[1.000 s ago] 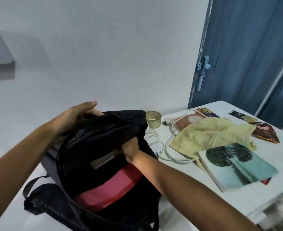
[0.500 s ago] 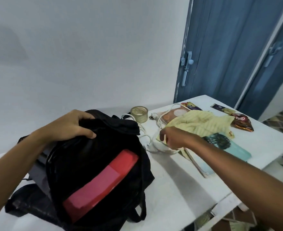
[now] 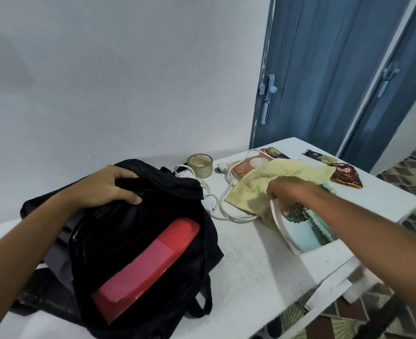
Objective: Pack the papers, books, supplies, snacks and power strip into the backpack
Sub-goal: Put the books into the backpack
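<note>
Currently, the black backpack [image 3: 138,231] is lying open on the white table [image 3: 256,260], with a red folder [image 3: 150,263] showing inside its main compartment. The left hand [image 3: 104,189] is gripping the backpack's upper rim, fingers curled over the fabric. To the right of the backpack, the right hand [image 3: 287,192] is gripping the near edge of a book [image 3: 304,231], raising it off the table. Between backpack and book, a white power strip cord [image 3: 229,204] is lying coiled; a yellow cloth [image 3: 275,179] is lying just beyond the book.

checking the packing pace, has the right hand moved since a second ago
Yes. The right hand left the mouth of the backpack and went right across the table, past the white cord, and now grips the tree-cover book.
</note>
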{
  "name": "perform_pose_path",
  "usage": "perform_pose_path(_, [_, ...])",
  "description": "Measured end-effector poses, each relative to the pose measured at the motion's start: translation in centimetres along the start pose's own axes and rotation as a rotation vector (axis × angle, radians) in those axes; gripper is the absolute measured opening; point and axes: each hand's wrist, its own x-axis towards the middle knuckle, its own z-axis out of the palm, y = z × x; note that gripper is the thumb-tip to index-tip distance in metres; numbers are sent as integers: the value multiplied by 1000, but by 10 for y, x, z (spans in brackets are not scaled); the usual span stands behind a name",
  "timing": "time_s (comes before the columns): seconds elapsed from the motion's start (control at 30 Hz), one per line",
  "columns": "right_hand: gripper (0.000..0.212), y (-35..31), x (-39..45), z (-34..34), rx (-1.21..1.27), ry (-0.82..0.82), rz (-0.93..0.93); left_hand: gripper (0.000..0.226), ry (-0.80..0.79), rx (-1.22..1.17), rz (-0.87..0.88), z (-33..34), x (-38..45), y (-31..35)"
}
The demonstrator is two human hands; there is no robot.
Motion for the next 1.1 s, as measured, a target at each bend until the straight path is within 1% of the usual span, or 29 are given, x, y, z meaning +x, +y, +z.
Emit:
perform_pose_path(0.07, [38, 8, -9, -22, 91, -69, -15, 27, 8, -11, 4, -1, -1, -1])
perform_pose_path(0.17, [37, 17, -25, -61, 145, -93, -78, 26, 5, -12, -1, -2, -1, -1])
perform_pose_path(0.2, [36, 20, -31, -75, 209, -93, -115, 26, -1, -12, -2, -2, -1, -1])
perform_pose_path(0.27, [28, 25, -45, -99, 448, -82, -227, 26, -9, -22, -9, -1, -1, 1])
perform_pose_path(0.33, [26, 25, -60, -117, 735, -99, -366, 28, -14, -29, -11, -1, -1, 3])
perform_pose_path(0.43, [37, 11, -66, -118, 1112, -202, -495, 42, 12, -40, -28, -3, -1, 2])
perform_pose_path(0.5, [41, -7, -58, -103, 1314, -279, -543, 45, 43, -50, -34, -4, -1, 1])
perform_pose_path(0.53, [45, -18, -52, -95, 1387, -316, -563, 43, 63, -59, -43, -5, -2, 2])
perform_pose_path(0.57, [45, -30, -45, -85, 1438, -344, -571, 37, 92, -73, -55, -6, -4, 3])
perform_pose_path(0.63, [35, -57, -33, -65, 1534, -368, -563, 23, 187, -88, -81, -11, -6, 5])
perform_pose_path(0.73, [23, -98, -14, -35, 1642, -435, -574, 19, 327, -72, -71, -18, -11, 11])
perform_pose_path(0.83, [35, -124, 1, -17, 1786, -448, -538, 19, 419, -133, -70, -21, -17, 19])
perform_pose_path(0.97, [24, -150, 5, -14, 1978, -458, -455, 21, 459, -119, -57, -22, -22, 22])
perform_pose_path(1.03, [31, -166, 8, -16, 2063, -464, -439, 20, 455, -109, -57, -21, -23, 23])
perform_pose_path(1.1, [40, -185, 10, -18, 2094, -436, -400, 19, 448, -108, -60, -21, -24, 24])
